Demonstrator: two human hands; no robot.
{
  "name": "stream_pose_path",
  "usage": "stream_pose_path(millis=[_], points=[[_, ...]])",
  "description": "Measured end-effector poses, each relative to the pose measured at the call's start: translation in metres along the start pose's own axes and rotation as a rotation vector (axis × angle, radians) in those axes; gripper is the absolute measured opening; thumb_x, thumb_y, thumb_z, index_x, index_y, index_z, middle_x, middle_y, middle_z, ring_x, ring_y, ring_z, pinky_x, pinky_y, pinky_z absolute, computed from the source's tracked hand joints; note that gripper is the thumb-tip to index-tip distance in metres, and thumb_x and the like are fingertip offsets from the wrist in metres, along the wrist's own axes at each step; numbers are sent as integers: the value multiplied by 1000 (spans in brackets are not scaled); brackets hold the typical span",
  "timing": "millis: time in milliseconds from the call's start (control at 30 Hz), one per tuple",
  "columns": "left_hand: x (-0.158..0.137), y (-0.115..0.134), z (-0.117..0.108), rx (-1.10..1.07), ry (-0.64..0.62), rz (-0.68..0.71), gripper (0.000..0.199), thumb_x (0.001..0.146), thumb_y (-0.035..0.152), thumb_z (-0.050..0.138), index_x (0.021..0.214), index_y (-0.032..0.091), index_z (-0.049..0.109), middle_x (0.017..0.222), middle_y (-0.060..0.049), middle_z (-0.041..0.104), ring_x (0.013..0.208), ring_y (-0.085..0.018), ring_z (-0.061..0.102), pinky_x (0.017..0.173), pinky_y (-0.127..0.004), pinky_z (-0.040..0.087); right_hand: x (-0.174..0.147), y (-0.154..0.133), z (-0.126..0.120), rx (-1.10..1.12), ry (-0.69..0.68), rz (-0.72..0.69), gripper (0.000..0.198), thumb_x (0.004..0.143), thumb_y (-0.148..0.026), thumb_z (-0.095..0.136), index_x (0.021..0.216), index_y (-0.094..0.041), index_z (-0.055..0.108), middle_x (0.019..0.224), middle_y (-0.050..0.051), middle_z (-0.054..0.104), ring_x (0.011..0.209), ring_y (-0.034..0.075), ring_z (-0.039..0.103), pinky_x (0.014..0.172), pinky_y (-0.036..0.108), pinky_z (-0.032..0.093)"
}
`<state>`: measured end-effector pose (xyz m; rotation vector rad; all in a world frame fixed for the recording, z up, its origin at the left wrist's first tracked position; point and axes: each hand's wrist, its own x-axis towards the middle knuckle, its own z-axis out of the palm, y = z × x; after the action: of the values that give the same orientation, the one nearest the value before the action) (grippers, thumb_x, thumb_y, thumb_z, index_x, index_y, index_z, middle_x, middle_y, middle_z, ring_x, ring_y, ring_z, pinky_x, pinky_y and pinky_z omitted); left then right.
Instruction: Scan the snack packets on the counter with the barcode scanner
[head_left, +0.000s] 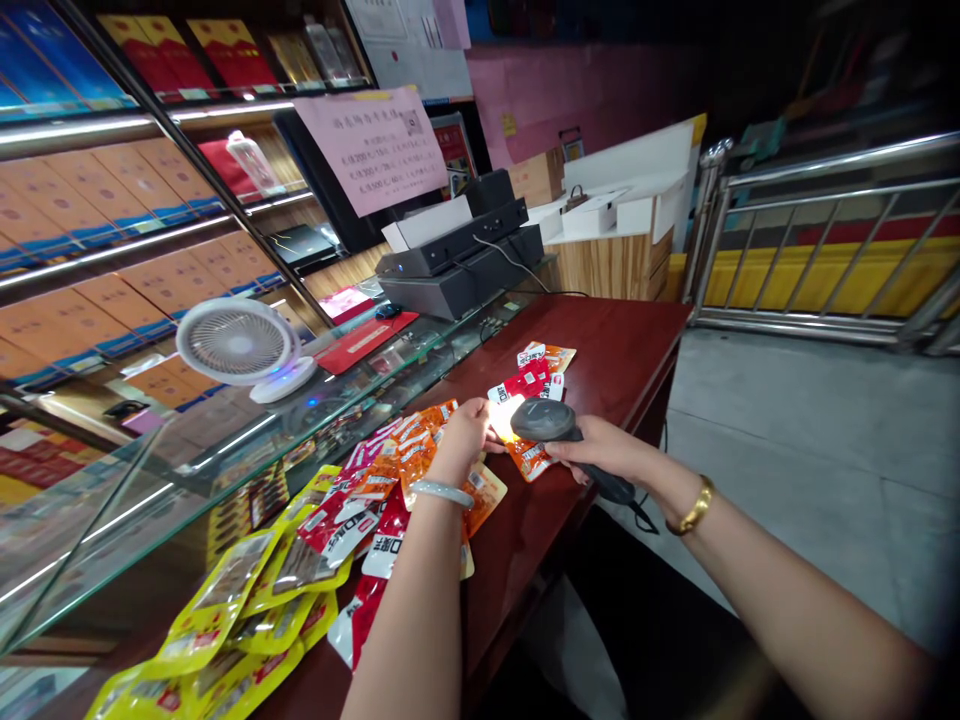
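Note:
My right hand (604, 450) is wrapped round the handle of a black barcode scanner (541, 418). The scanner's head points left and throws a bright light just beyond my left hand's fingertips. My left hand (469, 435) pinches a small snack packet, mostly lost in the glare. Beneath the scanner lies an orange snack packet (531, 460). Red and white packets (525, 380) lie just past it. Around my left wrist spreads a pile of orange packets (420, 440) and red packets (386, 530). Yellow packets (232, 590) overlap nearer to me.
The dark red table (600, 335) meets a glass display counter (247, 470) on the left. A white fan (240, 345) and a black cash register unit (457, 260) stand on the glass. Shelves of boxes (105, 290) rise behind. A metal railing (817, 250) stands at right.

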<state>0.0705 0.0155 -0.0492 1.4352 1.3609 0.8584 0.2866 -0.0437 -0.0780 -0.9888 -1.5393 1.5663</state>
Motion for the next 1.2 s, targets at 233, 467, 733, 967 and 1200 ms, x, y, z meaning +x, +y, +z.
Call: stream_pose_path(millis=[233, 467, 733, 967, 1200], points=[[7, -9, -9, -171, 205, -32, 11, 82, 27, 54, 87, 18, 58, 58, 3, 56, 53, -12, 61, 60, -28, 55, 0, -2, 1, 8, -1, 2, 40, 78, -54, 69, 87, -16, 59, 53, -5, 53, 43, 11, 54, 44, 21, 43], [12, -2, -12, -591, 288, -74, 4, 87, 16, 53, 91, 15, 53, 77, -4, 66, 60, -9, 65, 66, -24, 58, 4, 2, -2, 25, -5, -27, 40, 78, -50, 70, 97, -15, 60, 53, -5, 57, 43, 12, 58, 43, 21, 45], [32, 31, 21, -670, 39, -97, 15, 87, 10, 54, 102, 12, 58, 90, -8, 67, 83, -13, 69, 84, -28, 58, 12, 7, -1, 31, 77, 10, 33, 80, -47, 67, 91, -18, 56, 47, -5, 59, 39, 13, 58, 40, 20, 45], [50, 40, 21, -280, 109, -27, 42, 79, 24, 70, 119, 15, 61, 105, -9, 67, 83, -12, 65, 86, -30, 53, 10, 8, -2, -13, 90, 6, 34, 80, -49, 67, 89, -18, 57, 47, -4, 59, 40, 13, 57, 40, 21, 44], [-35, 28, -26, 610, 150, 170, 33, 84, 33, 60, 113, 18, 67, 114, -10, 69, 105, -23, 63, 97, -37, 46, 6, 10, -6, -47, 30, 11, 39, 79, -56, 66, 81, -18, 56, 49, -2, 60, 44, 15, 59, 44, 23, 46]])
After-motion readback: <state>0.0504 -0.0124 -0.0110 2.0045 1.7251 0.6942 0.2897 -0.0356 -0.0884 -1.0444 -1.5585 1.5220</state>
